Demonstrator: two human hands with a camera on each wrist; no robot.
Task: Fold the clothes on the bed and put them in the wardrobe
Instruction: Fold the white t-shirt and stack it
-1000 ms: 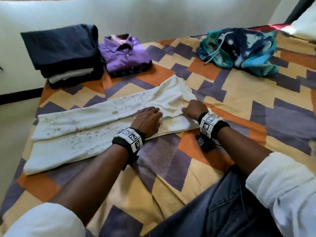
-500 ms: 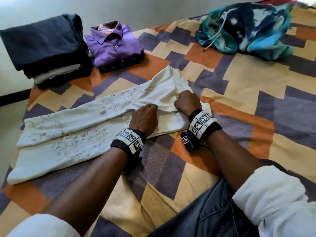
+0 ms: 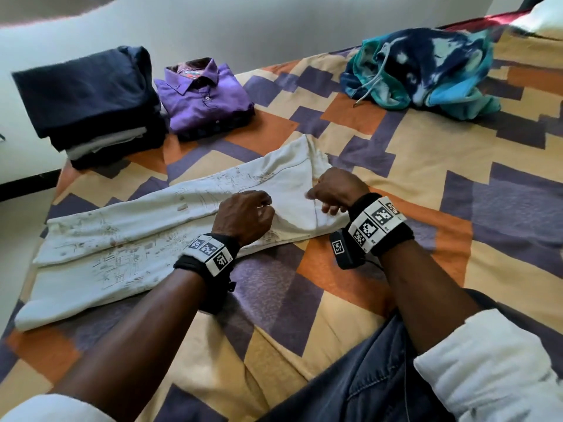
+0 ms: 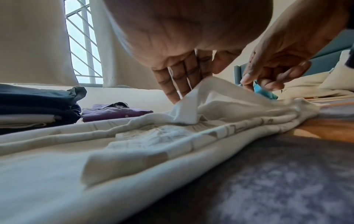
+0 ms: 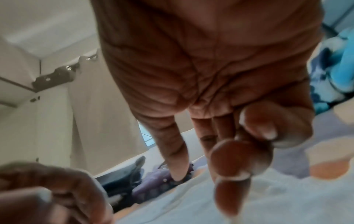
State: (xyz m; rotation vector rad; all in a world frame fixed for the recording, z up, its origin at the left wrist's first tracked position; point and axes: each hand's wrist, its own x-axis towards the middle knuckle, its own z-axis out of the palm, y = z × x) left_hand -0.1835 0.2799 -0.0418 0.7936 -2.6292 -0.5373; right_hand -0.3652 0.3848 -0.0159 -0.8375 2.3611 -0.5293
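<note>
The bed carries a patterned cover. White trousers lie flat across it, near the foot. A dark folded stack and a folded purple shirt sit beyond them; a blue hoodie lies crumpled, well apart. The left hand pinches a raised fold of the trousers. The right hand hovers just beside it, fingers curled, apparently gripping nothing; the wrist view is blurred
</note>
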